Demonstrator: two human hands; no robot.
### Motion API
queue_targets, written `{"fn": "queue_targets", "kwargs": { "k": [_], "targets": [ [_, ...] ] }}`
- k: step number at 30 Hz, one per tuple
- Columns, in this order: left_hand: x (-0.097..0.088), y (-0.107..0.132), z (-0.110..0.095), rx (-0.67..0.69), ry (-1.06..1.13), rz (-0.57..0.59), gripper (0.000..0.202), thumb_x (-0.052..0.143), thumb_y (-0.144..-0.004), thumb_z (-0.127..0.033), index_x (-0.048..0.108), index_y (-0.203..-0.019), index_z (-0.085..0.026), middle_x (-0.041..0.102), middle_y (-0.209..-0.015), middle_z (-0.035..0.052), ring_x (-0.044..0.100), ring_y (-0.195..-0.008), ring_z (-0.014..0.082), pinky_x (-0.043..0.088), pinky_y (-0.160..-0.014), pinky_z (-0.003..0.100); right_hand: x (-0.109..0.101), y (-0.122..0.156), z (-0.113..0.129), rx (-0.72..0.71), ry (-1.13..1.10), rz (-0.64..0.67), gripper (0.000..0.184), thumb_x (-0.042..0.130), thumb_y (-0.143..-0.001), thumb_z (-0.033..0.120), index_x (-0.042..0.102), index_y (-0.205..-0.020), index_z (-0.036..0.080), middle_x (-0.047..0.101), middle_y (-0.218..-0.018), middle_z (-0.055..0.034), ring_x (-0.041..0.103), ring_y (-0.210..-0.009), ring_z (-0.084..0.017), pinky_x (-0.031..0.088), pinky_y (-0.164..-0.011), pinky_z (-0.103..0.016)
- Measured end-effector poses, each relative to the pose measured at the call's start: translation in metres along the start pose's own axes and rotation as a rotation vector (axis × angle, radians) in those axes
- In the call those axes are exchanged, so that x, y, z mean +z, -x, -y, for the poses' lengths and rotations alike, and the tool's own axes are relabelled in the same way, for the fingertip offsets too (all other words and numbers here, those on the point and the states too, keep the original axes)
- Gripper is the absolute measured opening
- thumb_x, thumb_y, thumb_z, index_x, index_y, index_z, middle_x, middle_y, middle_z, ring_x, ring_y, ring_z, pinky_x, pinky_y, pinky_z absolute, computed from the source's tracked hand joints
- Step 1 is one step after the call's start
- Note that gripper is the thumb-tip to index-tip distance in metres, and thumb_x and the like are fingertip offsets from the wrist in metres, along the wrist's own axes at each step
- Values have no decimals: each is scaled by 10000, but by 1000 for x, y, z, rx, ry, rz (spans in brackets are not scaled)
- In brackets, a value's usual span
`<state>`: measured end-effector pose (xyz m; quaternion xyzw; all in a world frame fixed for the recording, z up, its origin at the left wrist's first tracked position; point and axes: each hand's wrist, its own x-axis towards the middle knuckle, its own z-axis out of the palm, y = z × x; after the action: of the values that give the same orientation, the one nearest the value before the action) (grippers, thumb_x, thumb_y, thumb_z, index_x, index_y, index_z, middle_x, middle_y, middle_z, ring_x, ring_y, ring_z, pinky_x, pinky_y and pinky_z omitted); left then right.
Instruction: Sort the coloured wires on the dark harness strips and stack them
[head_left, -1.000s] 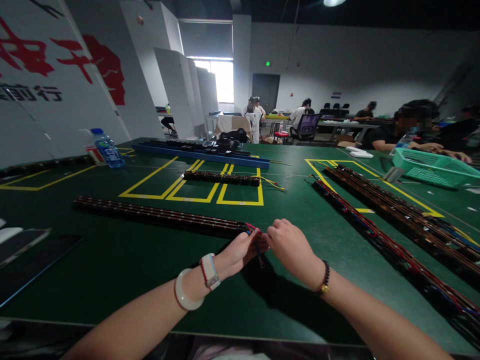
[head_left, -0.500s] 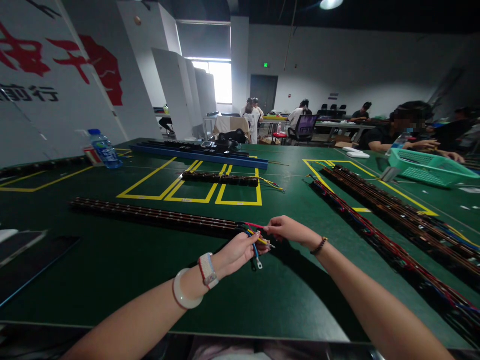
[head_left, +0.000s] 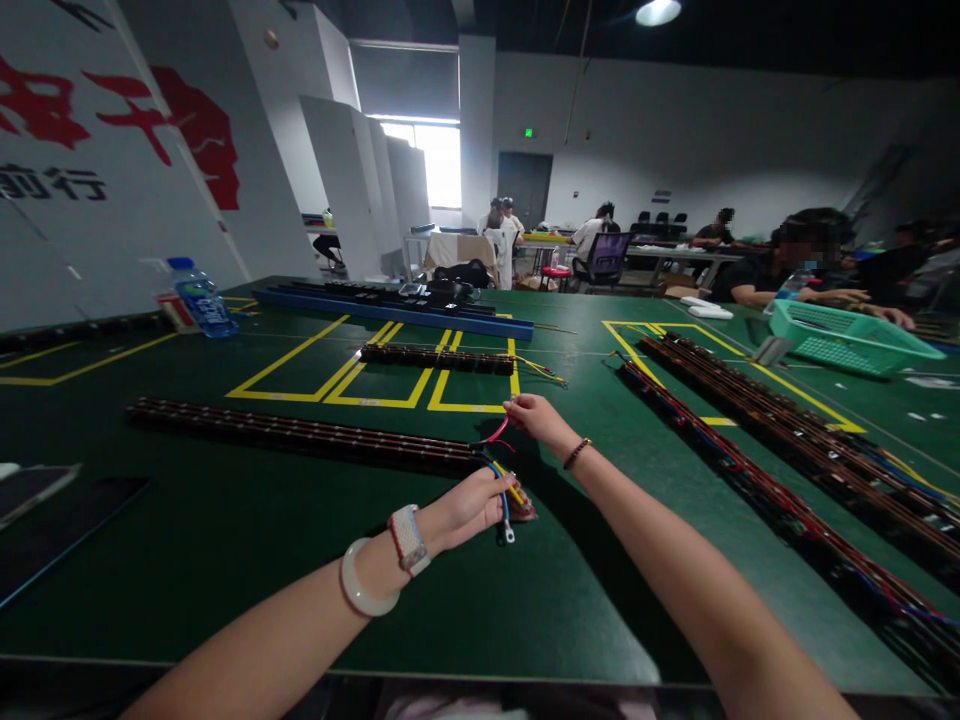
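Note:
A long dark bar assembly (head_left: 315, 437) with thin copper-coloured strips lies across the table in front of me, and coloured wires come out of its right end. My left hand (head_left: 480, 500) is closed around the yellow wire (head_left: 516, 492) and the blue wire (head_left: 505, 505), whose metal ring lug hangs below the fingers. Farther off and to the right, my right hand (head_left: 536, 415) pinches the end of a red wire (head_left: 498, 431), bent up away from the others. A second thin red strand shows just below it.
Beyond lies a shorter bar assembly (head_left: 442, 358) with loose wires, near blue rails (head_left: 390, 312). More long wired bars (head_left: 750, 450) run along the right side. A green basket (head_left: 855, 340), a water bottle (head_left: 202, 300) and a dark flat panel (head_left: 67, 535) are on the table. A co-worker (head_left: 795, 260) sits at the right.
My right hand has moved up and slightly left, drawing the red wire away from the bundle. My left hand keeps the yellow and blue wires, a little lower and farther left.

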<state>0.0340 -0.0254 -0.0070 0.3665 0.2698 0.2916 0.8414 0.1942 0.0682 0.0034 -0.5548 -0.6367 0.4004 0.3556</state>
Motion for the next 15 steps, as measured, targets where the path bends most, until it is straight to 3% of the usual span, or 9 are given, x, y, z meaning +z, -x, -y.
{"fn": "queue_targets", "kwargs": {
  "k": [6,11,15],
  "targets": [
    [-2,-1,1,8,29,16,82,570,-844,-193,519,-827,-132,643,-781,78,652,-755,188,477,-841,380,-7,4,-4,47,172,43,352,496,-870,428,566,-681,139,530,-558,13,430,-444,-76,298,-438,-201],
    [-2,-4,2,4,50,27,92,569,-844,-196,545,-851,-108,652,-795,86,654,-788,189,459,-881,392,-32,52,10,93,520,113,681,269,-883,659,559,-545,143,551,-491,-41,485,-429,-107,340,-476,-229],
    [2,-2,2,32,67,38,96,554,-843,-184,585,-846,-93,663,-798,100,650,-845,207,442,-905,404,-31,98,26,-14,613,297,647,314,-859,684,631,-671,152,628,-611,-49,517,-493,-115,310,-477,-224]
  ]
}}
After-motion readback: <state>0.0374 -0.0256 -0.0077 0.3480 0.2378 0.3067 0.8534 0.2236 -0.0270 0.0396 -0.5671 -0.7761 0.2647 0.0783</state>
